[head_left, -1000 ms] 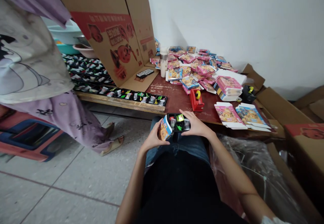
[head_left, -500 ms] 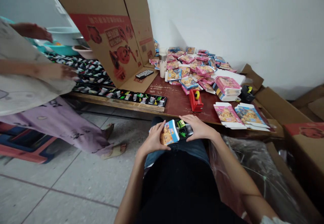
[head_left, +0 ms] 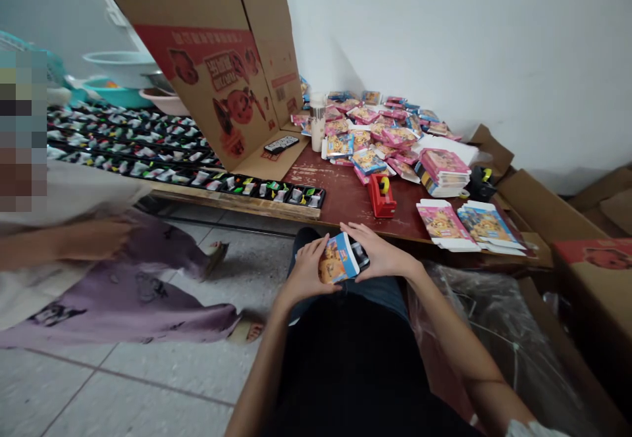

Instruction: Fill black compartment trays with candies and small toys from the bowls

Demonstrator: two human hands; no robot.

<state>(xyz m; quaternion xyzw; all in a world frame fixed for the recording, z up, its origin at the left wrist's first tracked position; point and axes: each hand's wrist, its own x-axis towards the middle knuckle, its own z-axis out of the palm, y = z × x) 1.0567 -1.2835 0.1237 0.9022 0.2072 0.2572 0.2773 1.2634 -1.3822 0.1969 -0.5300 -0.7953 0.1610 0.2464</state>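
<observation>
My left hand (head_left: pixel 305 272) is closed round a small printed carton (head_left: pixel 338 258), blue and orange, held over my lap. My right hand (head_left: pixel 379 253) grips the far end of a black plastic tray (head_left: pixel 361 255) of small toys that sits almost wholly inside the carton; only its right end shows. Both hands hover just in front of the red-brown table (head_left: pixel 345 193).
A red tape dispenser (head_left: pixel 381 195) stands close behind my hands. Flat pink and blue cartons (head_left: pixel 469 223) lie to the right, with a heap of filled boxes (head_left: pixel 375 131) further back. Long rows of black toy trays (head_left: pixel 197 174) stretch left. A person in purple (head_left: pixel 99 272) crouches at left.
The black tray has slid further into the carton, from mostly exposed to nearly covered. The person at left has bent down lower.
</observation>
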